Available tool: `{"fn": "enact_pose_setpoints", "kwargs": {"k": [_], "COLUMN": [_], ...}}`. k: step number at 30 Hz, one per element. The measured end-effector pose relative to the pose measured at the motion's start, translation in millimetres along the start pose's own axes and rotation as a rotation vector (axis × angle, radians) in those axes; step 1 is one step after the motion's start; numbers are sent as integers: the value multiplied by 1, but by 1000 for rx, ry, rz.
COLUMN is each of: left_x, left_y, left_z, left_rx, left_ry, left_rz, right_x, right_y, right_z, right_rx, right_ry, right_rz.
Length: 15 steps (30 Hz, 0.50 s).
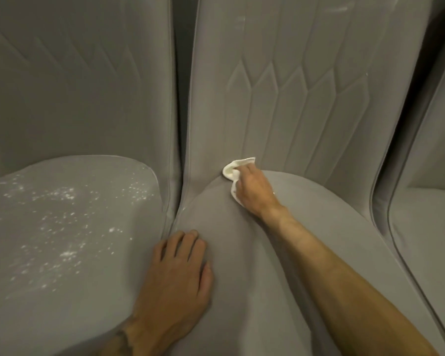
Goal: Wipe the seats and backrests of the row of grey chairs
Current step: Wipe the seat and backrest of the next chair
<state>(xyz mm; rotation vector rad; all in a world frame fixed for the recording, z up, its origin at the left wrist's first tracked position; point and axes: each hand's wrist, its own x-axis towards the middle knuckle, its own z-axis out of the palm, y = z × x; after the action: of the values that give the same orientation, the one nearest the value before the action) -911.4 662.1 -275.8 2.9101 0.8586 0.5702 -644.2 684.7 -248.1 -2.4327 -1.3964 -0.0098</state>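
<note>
**A:** How is the cloth (231, 173) going to handle?

**B:** I'm judging it light, soft and limp. It's bunching into folds, so it will be shaping itself to the crease rather than bridging it. It isn't fragile, but it could be slipping out of a loose hold on this smooth grey cover. The wad itself is the place to hold it, with a flap left free to do the wiping.

**A:** And where is it lying against the fingers?

**B:** The right hand (256, 192) is gripping it. The fingers (245, 172) are curling over the wad and clamping it, with white cloth poking out at the hand's 11 o'clock and another flap trailing along its 8 o'clock side. The thumb is hidden, so I'm not saying how it's lying.

**A:** Where on the chair?

**B:** It's at the back of the middle seat (244, 265), pressing where the seat is meeting the backrest (280, 104), toward the crease's left end.

**A:** What's the left hand (177, 274) doing?

**B:** It's resting flat on the same seat, at 7 o'clock from the cloth. Its fingers (189, 241) are lying straight and slightly apart, holding nothing, with the tips close to the seam beside the left seat (93, 258).

**A:** What's looking undone?

**B:** White specks (64, 194) are scattering across the left seat, so I'm guessing that one is waiting. A faint smear (342, 7) is also showing near the top of the backrest, at 1 o'clock from the cloth.
</note>
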Motion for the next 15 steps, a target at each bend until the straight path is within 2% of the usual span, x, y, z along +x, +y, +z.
{"fn": "enact_pose_setpoints", "kwargs": {"k": [2, 4, 8, 12, 15], "left_x": [-1, -1, -1, -5, -15], "left_y": [0, 1, 1, -8, -23], "left_z": [1, 0, -9, -21, -29], "left_rx": [3, -5, -41, -101, -35], "left_ry": [-6, -9, -68, -130, -97], "left_rz": [-14, -28, -63, -54, -92], "right_x": [-12, -39, -62, -49, -83], "right_y": [-23, -49, -49, -51, -73], "right_z": [6, 17, 11, 4, 10], "right_rx": [75, 195, 278, 274, 277], "right_ry": [38, 63, -62, 2, 25], "right_rz": [-13, -145, -378, -226, -362]}}
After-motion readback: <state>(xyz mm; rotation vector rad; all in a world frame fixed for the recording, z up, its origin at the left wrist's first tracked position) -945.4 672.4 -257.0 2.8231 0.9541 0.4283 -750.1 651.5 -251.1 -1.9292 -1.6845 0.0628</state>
